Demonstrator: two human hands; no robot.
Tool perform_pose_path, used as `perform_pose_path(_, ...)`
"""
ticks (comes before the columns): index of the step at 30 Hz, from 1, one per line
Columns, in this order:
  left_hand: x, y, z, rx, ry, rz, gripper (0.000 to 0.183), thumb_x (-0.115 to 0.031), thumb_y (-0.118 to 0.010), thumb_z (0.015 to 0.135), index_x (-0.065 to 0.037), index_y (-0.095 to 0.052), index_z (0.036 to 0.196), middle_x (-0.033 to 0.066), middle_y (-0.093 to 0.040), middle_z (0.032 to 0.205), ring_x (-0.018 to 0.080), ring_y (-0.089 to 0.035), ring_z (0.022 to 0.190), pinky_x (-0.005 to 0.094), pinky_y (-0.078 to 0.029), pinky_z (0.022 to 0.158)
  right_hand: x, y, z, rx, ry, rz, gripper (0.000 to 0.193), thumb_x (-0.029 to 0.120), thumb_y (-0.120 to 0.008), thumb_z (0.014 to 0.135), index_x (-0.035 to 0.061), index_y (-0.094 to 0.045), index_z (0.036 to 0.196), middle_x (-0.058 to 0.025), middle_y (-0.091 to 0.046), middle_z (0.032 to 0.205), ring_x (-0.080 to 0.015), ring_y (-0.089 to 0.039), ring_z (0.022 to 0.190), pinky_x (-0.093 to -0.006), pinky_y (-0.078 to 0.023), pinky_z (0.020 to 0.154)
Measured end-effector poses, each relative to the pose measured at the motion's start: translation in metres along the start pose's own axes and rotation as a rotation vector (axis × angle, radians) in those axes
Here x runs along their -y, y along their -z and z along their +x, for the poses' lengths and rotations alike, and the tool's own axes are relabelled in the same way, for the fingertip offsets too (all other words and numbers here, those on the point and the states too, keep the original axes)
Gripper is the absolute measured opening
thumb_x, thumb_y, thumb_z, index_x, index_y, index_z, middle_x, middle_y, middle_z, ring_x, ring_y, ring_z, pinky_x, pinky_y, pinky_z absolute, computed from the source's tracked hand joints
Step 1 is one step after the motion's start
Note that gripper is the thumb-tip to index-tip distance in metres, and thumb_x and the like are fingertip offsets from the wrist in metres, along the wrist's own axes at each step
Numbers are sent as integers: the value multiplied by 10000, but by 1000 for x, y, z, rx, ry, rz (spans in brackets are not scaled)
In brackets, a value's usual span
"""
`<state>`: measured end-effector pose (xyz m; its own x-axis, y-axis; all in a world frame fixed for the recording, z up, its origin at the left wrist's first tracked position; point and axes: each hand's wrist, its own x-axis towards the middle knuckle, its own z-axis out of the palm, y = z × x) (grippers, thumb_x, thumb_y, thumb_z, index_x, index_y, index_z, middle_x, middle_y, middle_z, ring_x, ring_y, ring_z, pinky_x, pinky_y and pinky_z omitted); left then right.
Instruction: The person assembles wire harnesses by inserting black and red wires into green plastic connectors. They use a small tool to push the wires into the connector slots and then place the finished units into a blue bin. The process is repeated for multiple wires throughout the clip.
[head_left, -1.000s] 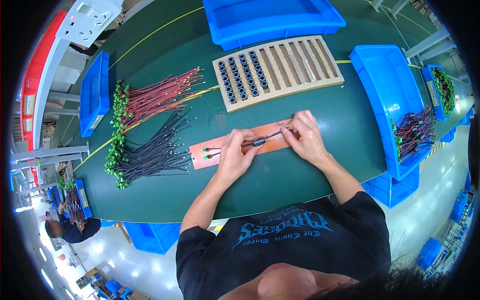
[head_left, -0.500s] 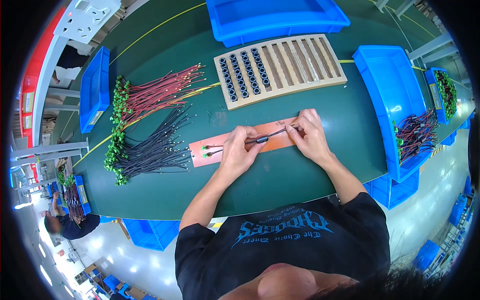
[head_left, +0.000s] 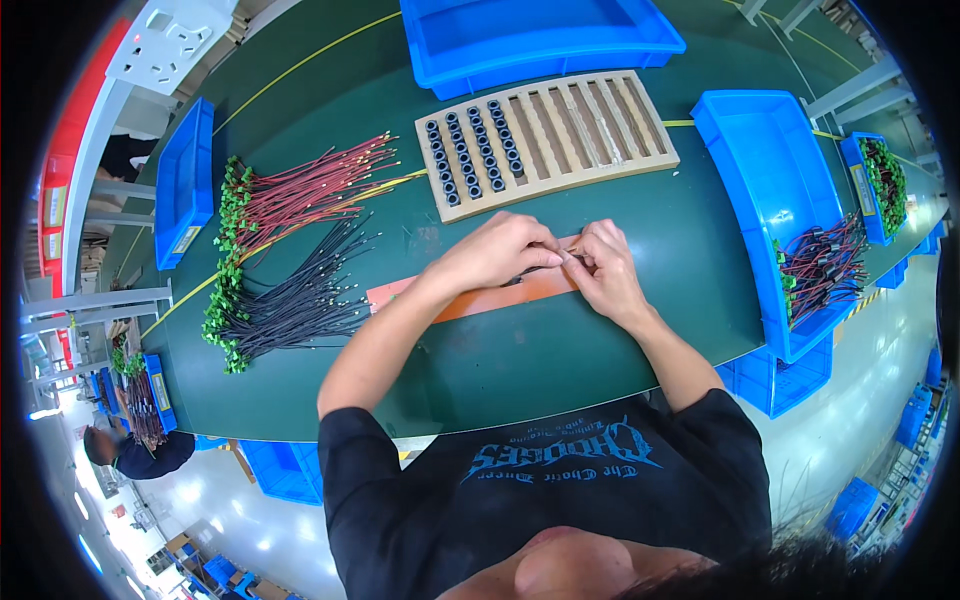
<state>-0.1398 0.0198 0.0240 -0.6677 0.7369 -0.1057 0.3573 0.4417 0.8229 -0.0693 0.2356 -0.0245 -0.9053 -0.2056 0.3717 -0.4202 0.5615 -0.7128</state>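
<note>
My left hand and my right hand meet over a copper-coloured strip on the green table. Fingertips of both are pinched together at the ends of a wire lead pair, which are mostly hidden by the fingers. Under my left hand a bit of the black ring core on these wires shows; my left forearm covers most of their green connectors. To the left lie loose red wires and black wires, with green connectors along their left ends.
A wooden rack with several black ring cores in its left slots stands beyond my hands. Blue bins stand at the back, left and right; the right one holds finished-looking wire leads. A person is at far left.
My left hand has moved right and away from the black core to the wire ends, meeting my right hand. My left forearm now covers the green connectors on the strip.
</note>
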Motion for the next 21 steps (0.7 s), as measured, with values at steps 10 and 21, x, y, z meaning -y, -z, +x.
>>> perform_pose_path(10, -6, -4, 25, 170, 312, -130, 126, -87, -827, 801, -3, -805, 893, 147, -695, 673, 203, -625, 579, 380, -488, 561, -7, 2, -2, -32, 29, 116, 208, 74, -772, 840, 43, -577, 773, -107, -566, 768, -326, -573, 801, -446, -441, 847)
perform_pose_path(21, -5, -26, 19, -10, -95, -1, 83, 3, -773, 804, 11, -797, 882, 96, -716, 724, 143, -638, 620, 337, -500, 561, -10, 6, -7, 6, 18, 207, 201, 51, -736, 857, 20, -557, 771, -111, -580, 750, -329, -598, 772, -472, -481, 901)
